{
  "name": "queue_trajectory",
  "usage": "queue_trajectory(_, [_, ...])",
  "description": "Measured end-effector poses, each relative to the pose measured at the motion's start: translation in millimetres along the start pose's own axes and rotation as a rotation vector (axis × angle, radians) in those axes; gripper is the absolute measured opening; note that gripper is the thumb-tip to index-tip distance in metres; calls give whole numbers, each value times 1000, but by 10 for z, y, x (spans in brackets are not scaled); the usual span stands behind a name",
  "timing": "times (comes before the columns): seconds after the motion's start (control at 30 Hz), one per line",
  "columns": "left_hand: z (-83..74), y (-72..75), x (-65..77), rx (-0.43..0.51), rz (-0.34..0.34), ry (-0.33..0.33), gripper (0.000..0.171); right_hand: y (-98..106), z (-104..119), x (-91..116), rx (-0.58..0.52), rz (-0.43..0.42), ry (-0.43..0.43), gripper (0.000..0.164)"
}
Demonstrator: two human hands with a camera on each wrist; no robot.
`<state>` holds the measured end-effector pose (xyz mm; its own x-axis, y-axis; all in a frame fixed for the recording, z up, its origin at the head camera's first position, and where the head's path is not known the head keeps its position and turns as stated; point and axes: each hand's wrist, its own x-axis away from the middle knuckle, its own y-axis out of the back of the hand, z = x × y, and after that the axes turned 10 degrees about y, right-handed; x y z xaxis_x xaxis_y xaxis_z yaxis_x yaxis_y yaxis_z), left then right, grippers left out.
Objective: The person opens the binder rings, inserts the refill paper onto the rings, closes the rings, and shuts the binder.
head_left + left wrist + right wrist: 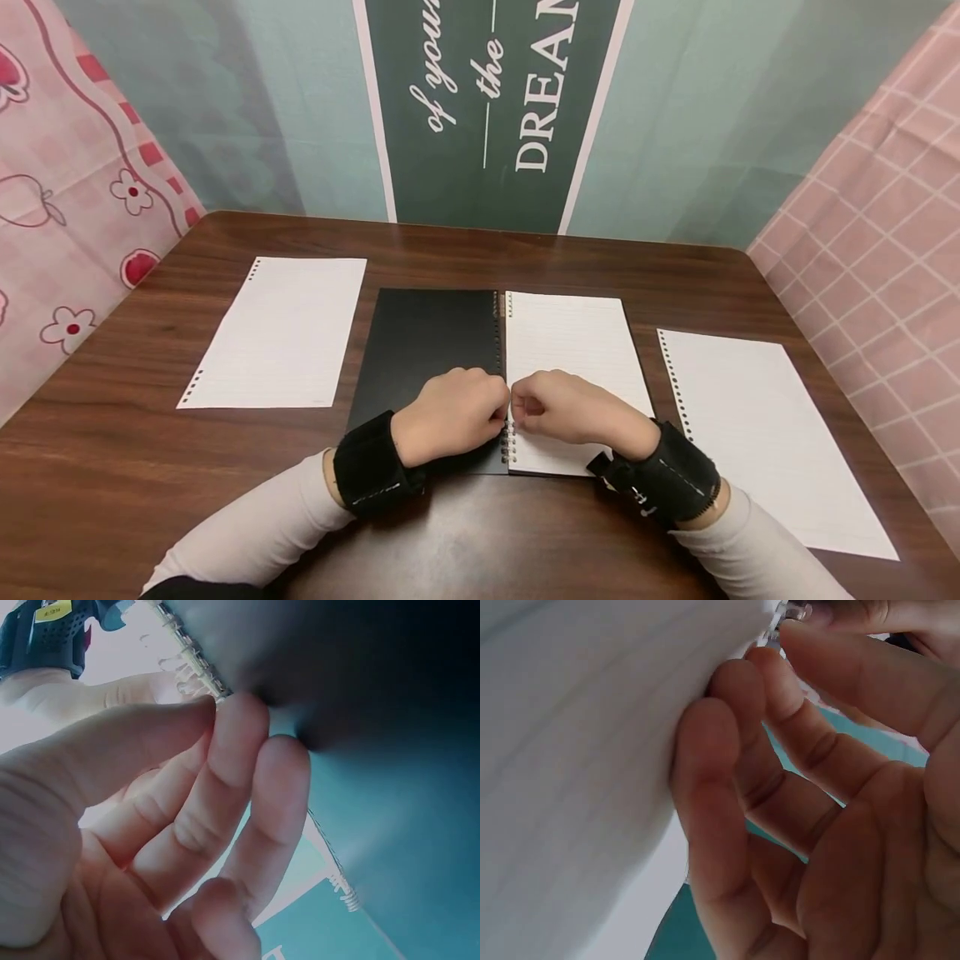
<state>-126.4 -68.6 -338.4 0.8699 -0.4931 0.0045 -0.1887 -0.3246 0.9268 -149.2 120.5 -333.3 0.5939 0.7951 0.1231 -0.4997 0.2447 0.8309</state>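
A loose-leaf notebook lies open on the table, its black cover [435, 333] on the left and white lined pages [566, 337] on the right. Binder rings [507, 448] run down the middle between them. My left hand [453, 417] is over the cover, its thumb and forefinger pinching the rings [193, 660] in the left wrist view. From the page side my right hand [573, 408] meets it, with thumb and forefinger at the same rings. In the right wrist view its other fingers [709, 742] curl against the page [577, 750].
One loose punched sheet [277, 333] lies to the left of the notebook, another sheet [757, 417] to the right, partly behind my right forearm. The brown wooden table [480, 542] ends at a green lettered cloth [480, 192], with pink cloths at both sides.
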Motion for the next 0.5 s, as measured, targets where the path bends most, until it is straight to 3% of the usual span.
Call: queue_trajectory(0.5, [14,1,-32,4,-23,-56,40,-18,-30,-52,-68,-8,45,16])
